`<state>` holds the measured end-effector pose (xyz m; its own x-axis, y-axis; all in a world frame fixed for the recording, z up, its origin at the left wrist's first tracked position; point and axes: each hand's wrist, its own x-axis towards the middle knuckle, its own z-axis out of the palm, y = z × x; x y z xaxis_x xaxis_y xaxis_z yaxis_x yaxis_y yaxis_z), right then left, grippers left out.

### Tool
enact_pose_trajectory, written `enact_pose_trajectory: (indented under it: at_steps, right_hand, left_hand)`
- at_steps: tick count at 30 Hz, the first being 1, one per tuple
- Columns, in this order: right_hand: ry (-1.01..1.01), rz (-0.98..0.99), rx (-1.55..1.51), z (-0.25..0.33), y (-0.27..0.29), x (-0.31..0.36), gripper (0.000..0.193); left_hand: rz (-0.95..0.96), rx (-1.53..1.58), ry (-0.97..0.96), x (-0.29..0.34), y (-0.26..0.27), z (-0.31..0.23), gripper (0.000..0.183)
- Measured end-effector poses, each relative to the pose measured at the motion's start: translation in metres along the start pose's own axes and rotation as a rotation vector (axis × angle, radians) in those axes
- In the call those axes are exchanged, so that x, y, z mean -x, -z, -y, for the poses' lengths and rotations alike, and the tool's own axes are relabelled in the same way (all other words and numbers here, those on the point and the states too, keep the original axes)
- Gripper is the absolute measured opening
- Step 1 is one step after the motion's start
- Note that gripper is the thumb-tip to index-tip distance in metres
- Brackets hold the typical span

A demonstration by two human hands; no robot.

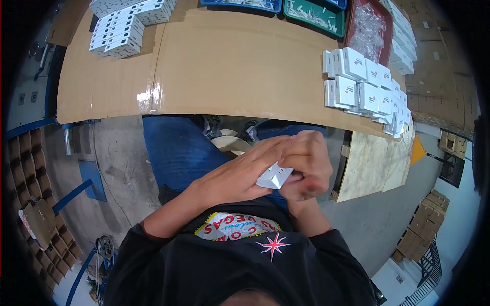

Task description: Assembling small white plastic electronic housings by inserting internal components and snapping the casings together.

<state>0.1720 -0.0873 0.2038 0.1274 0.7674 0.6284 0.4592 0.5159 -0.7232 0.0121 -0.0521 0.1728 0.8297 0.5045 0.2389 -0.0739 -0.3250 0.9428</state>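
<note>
Above my lap, my two hands come together around a small white box (275, 176) with a few small dark marks on its face. My left hand (250, 163) is wrapped over it from the left, and part of the box shows beneath the fingers. On the other side my right hand (309, 163) is closed, its curled fingers and thumb at the right end of the box. Much of the box is hidden by both hands, so its far side cannot be made out.
A cardboard-covered table (229, 66) lies ahead. White boxes (367, 86) are stacked at its right edge, more white boxes (127, 28) at far left. Blue bin (245, 4), green bin (314, 18) of small white parts and red bin (365, 30) of clear plastic line the back.
</note>
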Motion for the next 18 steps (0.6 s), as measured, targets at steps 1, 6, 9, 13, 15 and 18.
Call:
enact_pose_trajectory:
  at_steps: [1,6,9,13,15,18]
  right_hand:
    - [0.065,-0.097,0.092,0.002,-0.004,-0.003,0.060]
    - [0.167,-0.054,0.072,0.002,0.007,0.011,0.040]
    - [0.164,0.007,-0.004,0.007,0.003,0.012,0.038]
    - [0.131,-0.036,-0.023,0.007,-0.002,0.012,0.039]
    - [0.160,-0.072,0.004,0.008,-0.001,0.011,0.040]
    - [0.190,-0.050,-0.039,0.007,-0.001,0.009,0.041]
  left_hand:
    - [-0.056,-0.048,-0.066,-0.002,0.001,-0.001,0.096]
    - [-0.033,0.132,0.040,-0.009,0.014,-0.014,0.102]
    - [-0.054,0.155,-0.075,-0.009,0.011,-0.005,0.097]
    - [-0.105,0.203,-0.104,-0.005,-0.008,0.002,0.090]
    - [-0.155,0.207,-0.112,-0.007,-0.012,-0.001,0.091]
    - [-0.212,0.300,-0.044,-0.008,-0.011,-0.017,0.096]
